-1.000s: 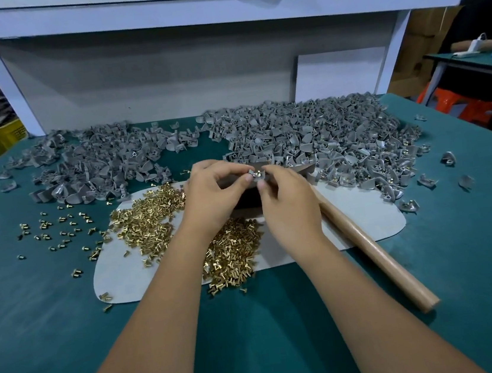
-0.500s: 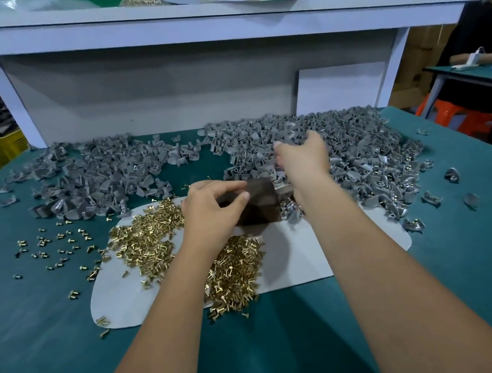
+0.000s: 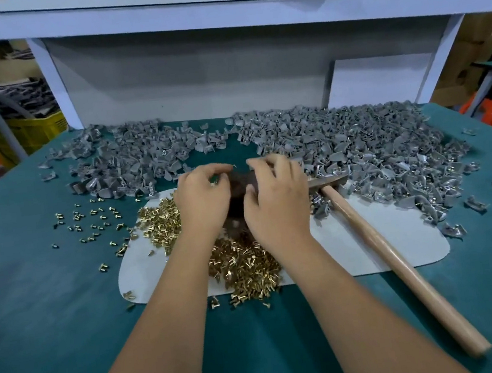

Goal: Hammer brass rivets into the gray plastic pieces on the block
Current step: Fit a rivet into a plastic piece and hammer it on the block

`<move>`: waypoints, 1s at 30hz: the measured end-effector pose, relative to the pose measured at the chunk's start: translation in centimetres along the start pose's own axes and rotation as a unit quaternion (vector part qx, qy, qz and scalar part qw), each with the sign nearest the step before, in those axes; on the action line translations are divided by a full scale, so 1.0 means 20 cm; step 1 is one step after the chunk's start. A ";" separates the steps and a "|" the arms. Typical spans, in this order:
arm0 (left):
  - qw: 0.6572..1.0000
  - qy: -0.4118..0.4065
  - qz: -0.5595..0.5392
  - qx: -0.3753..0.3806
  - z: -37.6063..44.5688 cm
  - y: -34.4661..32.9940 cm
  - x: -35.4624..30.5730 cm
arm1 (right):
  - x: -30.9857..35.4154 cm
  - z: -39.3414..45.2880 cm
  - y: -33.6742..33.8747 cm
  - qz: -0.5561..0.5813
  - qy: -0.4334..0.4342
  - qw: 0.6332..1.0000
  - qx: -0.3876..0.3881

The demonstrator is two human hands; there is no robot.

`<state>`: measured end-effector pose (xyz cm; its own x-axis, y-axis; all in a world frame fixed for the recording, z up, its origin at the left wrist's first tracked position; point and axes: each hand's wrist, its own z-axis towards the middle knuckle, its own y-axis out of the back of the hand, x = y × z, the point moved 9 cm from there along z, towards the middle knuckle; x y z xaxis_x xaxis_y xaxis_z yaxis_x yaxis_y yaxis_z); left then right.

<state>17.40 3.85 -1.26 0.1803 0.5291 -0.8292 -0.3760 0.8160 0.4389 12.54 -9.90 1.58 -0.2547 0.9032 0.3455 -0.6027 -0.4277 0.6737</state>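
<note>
Both hands over the dark block (image 3: 238, 187) at mid-mat; left hand (image 3: 201, 201) with fingers curled at the block's left edge, right hand (image 3: 276, 204) curled over its right side; whether either pinches a piece, cannot tell. Brass rivets (image 3: 245, 267) heaped on the white mat (image 3: 369, 242) beside and below the block; gray plastic pieces (image 3: 357, 144) piled behind; hammer (image 3: 385, 246) lies flat, just right of the right hand, ungripped.

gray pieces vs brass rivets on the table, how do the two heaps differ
The gray pieces are dull plastic, larger and curved; the brass rivets are shiny, small and pin-like. The gray pieces lie in a broad band along the back of the table; the rivets are heaped nearer, mostly on the white mat. Both are loose heaps with strays scattered on the table.
</note>
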 end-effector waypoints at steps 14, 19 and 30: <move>0.941 0.043 0.318 0.107 0.22 -0.01 0.28 | 0.32 -0.16 -0.25 0.035 0.229 0.948 0.219; 0.933 0.004 0.346 0.094 0.22 -0.02 0.29 | 0.32 -0.16 -0.28 0.037 0.223 0.944 0.242; 0.973 -0.030 0.229 0.017 0.20 0.06 0.20 | 0.31 -0.17 -0.28 0.074 0.181 0.935 0.296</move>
<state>21.21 7.97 -2.71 0.0543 0.8509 -0.5225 -0.3991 0.4981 0.7698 11.75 -1.80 -2.36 -0.6069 0.7390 0.2925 -0.0426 -0.3977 0.9165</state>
